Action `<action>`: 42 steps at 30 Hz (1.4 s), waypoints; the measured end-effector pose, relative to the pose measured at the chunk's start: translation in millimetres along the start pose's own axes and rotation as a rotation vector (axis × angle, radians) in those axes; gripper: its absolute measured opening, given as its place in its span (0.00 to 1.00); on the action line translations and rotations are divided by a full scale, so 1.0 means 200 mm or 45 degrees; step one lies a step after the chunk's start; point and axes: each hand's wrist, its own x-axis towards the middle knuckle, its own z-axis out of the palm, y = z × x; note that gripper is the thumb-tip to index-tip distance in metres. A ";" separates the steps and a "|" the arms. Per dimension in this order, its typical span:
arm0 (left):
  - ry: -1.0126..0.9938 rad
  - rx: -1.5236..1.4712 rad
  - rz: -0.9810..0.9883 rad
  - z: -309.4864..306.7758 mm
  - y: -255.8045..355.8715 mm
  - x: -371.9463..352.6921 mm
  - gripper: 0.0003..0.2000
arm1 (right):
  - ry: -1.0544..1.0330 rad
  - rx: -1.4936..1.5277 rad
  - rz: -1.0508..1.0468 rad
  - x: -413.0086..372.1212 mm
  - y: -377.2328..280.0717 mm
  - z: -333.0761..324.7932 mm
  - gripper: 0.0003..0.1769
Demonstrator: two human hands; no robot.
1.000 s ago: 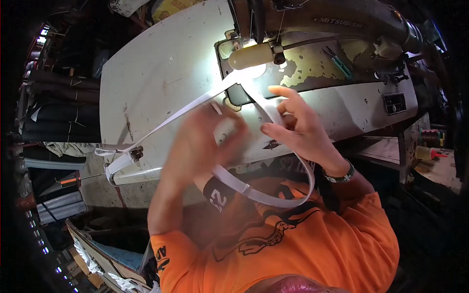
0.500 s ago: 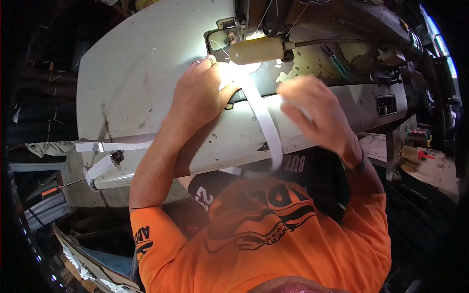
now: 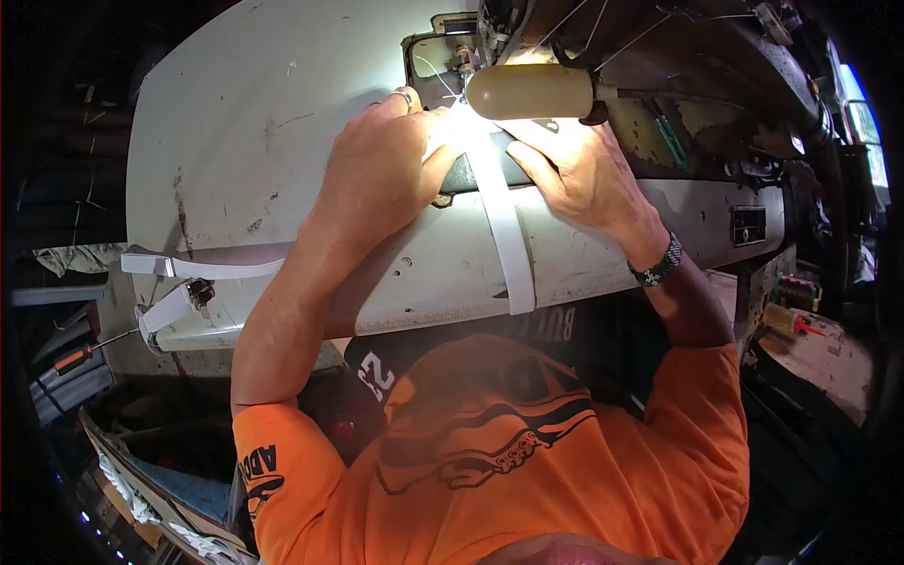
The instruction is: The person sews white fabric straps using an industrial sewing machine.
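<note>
A narrow white strap [image 3: 506, 235] runs from the brightly lit needle area of a sewing machine [image 3: 697, 42] down over the table's front edge. My left hand [image 3: 377, 169] is closed at the strap's upper end, its thumb and fingers pinched together by the needle; glare hides the exact grip. From the other side, my right hand [image 3: 589, 174] reaches under the lamp [image 3: 532, 91]. Its thumb and index finger are stretched out and apart, with their tips at the strap's right edge. A thin white thread [image 3: 428, 68] curves beside the needle.
Another white strap [image 3: 221, 269] lies across the pale table [image 3: 226, 141] at left, near a metal clamp [image 3: 200, 294]. An orange-handled screwdriver [image 3: 73, 361] is at far left. Green-handled tweezers [image 3: 670, 141] lie behind my right hand. Spools [image 3: 798, 290] and a red-tipped bottle [image 3: 791, 320] stand at right.
My right hand has moved left and up to the strap beneath the lamp. My left hand stays at the needle. The strap's hanging lower loop no longer shows below the table edge.
</note>
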 end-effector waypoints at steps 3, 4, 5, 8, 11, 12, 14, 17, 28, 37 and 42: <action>0.011 -0.023 0.019 -0.01 0.01 0.00 0.11 | -0.005 0.007 -0.006 0.00 0.00 0.01 0.17; -0.002 -0.012 0.013 -0.01 0.01 0.00 0.11 | -0.007 0.007 -0.009 0.00 0.00 0.01 0.17; -0.018 0.000 0.009 -0.01 0.01 0.00 0.12 | -0.011 0.009 -0.006 -0.01 0.00 0.01 0.17; -0.014 0.019 0.026 0.00 0.01 -0.01 0.12 | -0.020 0.002 0.001 -0.02 0.01 0.01 0.17; -0.011 0.005 0.022 0.00 0.02 -0.01 0.12 | 0.016 0.031 -0.026 -0.01 0.02 0.02 0.16; -0.015 -0.002 0.014 0.00 0.02 -0.01 0.12 | 0.037 0.045 -0.043 -0.01 0.02 0.02 0.16; -0.025 -0.003 0.016 0.00 0.01 -0.01 0.12 | 0.057 0.063 -0.046 0.00 0.02 0.02 0.16; -0.023 -0.018 0.046 0.01 0.01 0.00 0.11 | 0.042 0.073 -0.004 0.00 0.00 0.01 0.16; -0.024 -0.018 0.021 0.02 0.01 0.00 0.11 | 0.034 0.101 -0.012 -0.01 0.02 0.01 0.17; 0.063 -0.025 0.109 0.05 0.00 0.01 0.12 | 0.039 0.114 -0.003 -0.01 0.03 0.00 0.17; 0.064 -0.051 0.055 0.05 0.03 0.01 0.10 | 0.040 0.117 0.004 -0.01 0.04 0.00 0.17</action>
